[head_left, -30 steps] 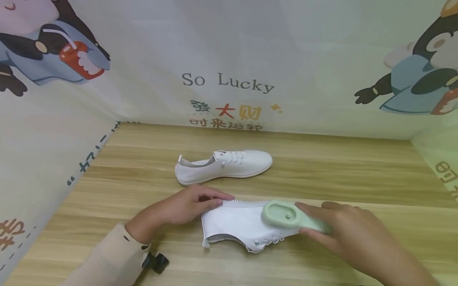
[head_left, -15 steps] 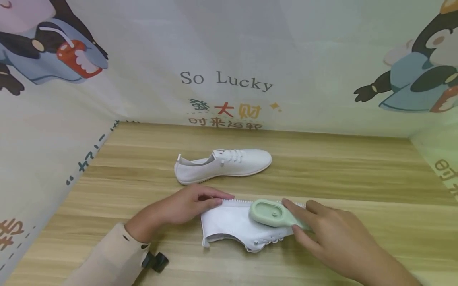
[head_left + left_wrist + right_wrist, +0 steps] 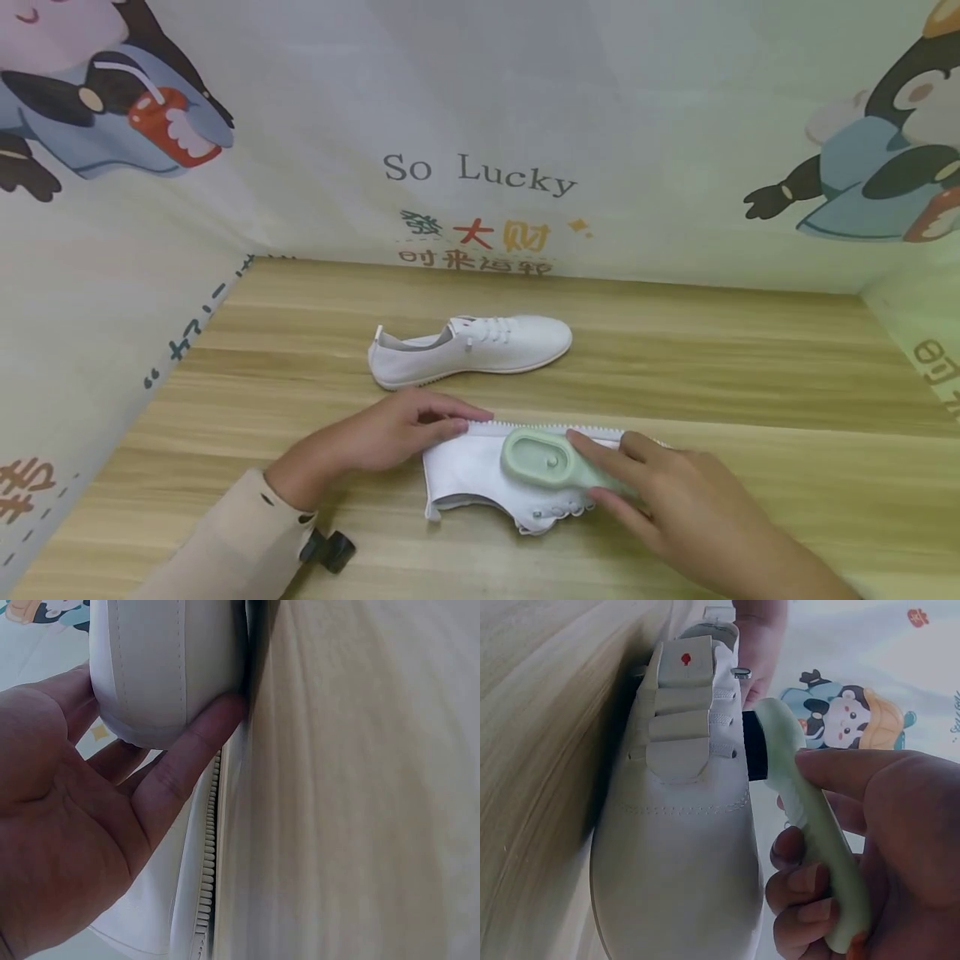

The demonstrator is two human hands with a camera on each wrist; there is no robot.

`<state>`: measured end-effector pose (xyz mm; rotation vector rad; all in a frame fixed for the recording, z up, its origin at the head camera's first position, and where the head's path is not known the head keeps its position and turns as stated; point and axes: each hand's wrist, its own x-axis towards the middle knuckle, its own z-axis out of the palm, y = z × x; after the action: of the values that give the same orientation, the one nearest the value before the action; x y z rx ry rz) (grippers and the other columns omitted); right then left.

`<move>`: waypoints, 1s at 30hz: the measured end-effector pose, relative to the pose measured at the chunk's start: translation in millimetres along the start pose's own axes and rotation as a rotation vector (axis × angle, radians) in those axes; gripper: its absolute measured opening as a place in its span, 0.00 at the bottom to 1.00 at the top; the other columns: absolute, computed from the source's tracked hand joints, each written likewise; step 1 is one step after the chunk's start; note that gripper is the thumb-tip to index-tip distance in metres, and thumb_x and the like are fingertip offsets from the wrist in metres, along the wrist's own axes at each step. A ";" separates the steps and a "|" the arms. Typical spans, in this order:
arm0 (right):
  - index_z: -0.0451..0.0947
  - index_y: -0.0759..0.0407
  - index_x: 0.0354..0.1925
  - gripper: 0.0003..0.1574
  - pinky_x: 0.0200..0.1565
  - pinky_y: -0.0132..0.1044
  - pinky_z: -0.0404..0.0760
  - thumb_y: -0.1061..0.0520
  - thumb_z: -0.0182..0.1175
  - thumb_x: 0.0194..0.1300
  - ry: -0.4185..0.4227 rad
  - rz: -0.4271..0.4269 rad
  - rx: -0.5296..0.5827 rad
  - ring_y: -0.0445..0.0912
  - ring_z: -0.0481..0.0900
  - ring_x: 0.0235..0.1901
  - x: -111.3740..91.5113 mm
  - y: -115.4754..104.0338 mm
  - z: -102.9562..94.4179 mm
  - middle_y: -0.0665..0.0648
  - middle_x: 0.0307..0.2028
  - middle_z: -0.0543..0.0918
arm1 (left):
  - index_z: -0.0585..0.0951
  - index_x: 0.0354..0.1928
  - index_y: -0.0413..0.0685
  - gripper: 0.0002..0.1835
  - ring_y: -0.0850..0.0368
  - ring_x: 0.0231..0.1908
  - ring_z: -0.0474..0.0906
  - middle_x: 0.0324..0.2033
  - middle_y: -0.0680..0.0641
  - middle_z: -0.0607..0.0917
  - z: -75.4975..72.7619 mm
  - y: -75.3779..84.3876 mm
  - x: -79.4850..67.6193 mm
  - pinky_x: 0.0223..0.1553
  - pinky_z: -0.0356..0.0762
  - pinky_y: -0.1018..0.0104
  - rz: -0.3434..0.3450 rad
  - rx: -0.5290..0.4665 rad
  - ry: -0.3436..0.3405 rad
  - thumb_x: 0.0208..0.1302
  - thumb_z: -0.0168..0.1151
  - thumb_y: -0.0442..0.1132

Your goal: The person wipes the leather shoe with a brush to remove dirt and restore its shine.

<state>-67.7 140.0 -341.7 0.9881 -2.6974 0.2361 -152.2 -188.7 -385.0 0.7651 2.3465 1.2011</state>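
Right hand (image 3: 675, 504) grips a pale-green brush (image 3: 536, 457) against a white sneaker (image 3: 476, 479); left hand (image 3: 390, 432) pinches its heel (image 3: 438, 468). Light, even strokes should serve.

Here's a pale backdrop (image 3: 315, 108) across the top, "So Lucky" lettering (image 3: 480, 173) upper centre, a cartoon figure (image 3: 112, 100) upper left, second figure (image 3: 892, 158) upper right; below, wood-grained worktop (image 3: 712, 358), light yellow-green at right!

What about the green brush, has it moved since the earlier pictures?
Yes. Against the "So Lucky" lettering, the green brush has moved left in the head view, toward the heel of the nearer shoe.
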 end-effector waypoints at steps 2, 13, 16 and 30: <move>0.74 0.37 0.66 0.32 0.28 0.34 0.77 0.42 0.67 0.64 -0.012 0.013 0.008 0.36 0.76 0.25 0.0 0.1 -0.4 0.48 0.37 0.82 | 0.82 0.59 0.65 0.16 0.61 0.61 0.77 0.59 0.57 0.83 -0.1 -0.1 -0.7 0.62 0.72 0.61 -0.010 0.008 0.003 0.75 0.56 0.43; 0.73 0.31 0.66 0.31 0.24 0.27 0.64 0.43 0.66 0.66 -0.099 0.101 0.030 0.29 0.58 0.20 -2.0 9.6 -13.3 0.41 0.31 0.75 | 0.82 0.60 0.65 0.16 0.62 0.52 0.78 0.58 0.57 0.83 0.1 1.1 -2.2 0.56 0.74 0.66 -0.015 0.014 0.012 0.75 0.56 0.44; 0.73 0.31 0.66 0.31 0.24 0.27 0.64 0.43 0.66 0.65 -0.100 0.111 0.021 0.30 0.58 0.19 -3.0 12.7 -17.0 0.41 0.31 0.75 | 0.82 0.59 0.66 0.16 0.62 0.50 0.77 0.58 0.57 0.83 0.2 1.4 -2.1 0.55 0.74 0.66 -0.020 0.012 0.019 0.75 0.56 0.43; 0.77 0.31 0.62 0.31 0.25 0.32 0.68 0.42 0.71 0.60 -0.106 0.155 0.013 0.31 0.64 0.21 -11.6 26.0 -31.2 0.42 0.33 0.80 | 0.82 0.60 0.65 0.16 0.63 0.52 0.77 0.58 0.57 0.83 0.5 0.9 -1.4 0.58 0.74 0.62 0.000 0.016 0.003 0.75 0.55 0.44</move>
<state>-70.4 174.2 -317.0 0.8170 -2.8760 0.2380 -150.6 -188.9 -384.4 0.7693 2.3616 1.1860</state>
